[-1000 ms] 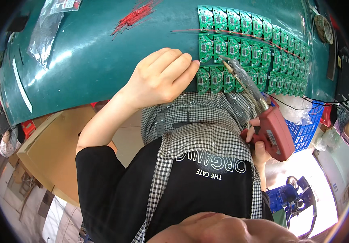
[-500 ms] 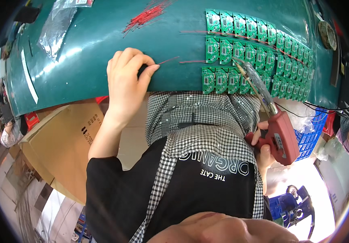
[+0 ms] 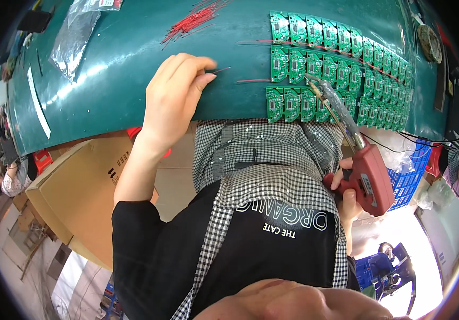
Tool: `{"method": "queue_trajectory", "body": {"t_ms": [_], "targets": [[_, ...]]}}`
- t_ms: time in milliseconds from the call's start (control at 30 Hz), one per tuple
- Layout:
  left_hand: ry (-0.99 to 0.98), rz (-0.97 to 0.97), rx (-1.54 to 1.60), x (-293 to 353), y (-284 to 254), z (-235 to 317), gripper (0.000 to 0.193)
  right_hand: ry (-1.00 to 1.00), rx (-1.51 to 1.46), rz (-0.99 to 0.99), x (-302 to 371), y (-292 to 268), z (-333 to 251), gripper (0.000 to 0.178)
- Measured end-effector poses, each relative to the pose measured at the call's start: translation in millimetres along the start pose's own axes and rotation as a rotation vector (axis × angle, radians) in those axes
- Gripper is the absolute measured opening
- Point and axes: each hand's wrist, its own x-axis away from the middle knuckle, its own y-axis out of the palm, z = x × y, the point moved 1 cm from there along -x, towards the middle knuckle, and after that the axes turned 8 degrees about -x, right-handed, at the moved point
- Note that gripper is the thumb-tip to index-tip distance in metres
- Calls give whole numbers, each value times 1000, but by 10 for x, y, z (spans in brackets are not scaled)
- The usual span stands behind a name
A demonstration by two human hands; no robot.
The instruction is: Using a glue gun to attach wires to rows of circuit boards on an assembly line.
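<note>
Between the thumb and fingers of my left hand (image 3: 179,90) is pinched a short red wire (image 3: 222,70), its tip pointing right over the green tabletop. My right hand (image 3: 347,192) grips a red gun-shaped soldering iron (image 3: 371,181). The iron's long metal nose (image 3: 339,109) reaches up-left, and its tip lies over the middle rows of green circuit boards (image 3: 315,66). Those boards stand in three rows at the right of the table. Red wires (image 3: 253,81) lie along the rows, with ends sticking out to the left.
A heap of loose red wires (image 3: 196,22) lies at the far middle of the green table (image 3: 117,69). Clear plastic bags (image 3: 75,45) and a white strip (image 3: 38,101) are at the left. Below stand a cardboard box (image 3: 80,197) and a blue crate (image 3: 413,176). Black cables (image 3: 432,143) hang at right.
My left hand has shifted slightly up and to the right, carrying the red wire with it. The right hand and the soldering iron have hardly moved.
</note>
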Motion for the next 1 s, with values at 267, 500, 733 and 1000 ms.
{"method": "queue_trajectory", "body": {"t_ms": [267, 500, 733, 1000], "targets": [[635, 179, -132, -186, 268, 330, 23, 27, -117, -78, -20, -27, -5, 61], [684, 137, -160, -256, 402, 269, 32, 68, -116, -69, -18, -76, 40, 64], [682, 172, -174, -256, 424, 300, 33, 104, -154, -137, -9, -118, 64, 64], [690, 148, -193, -247, 450, 289, 20, 91, -85, -36, -43, -19, 20, 64]]}}
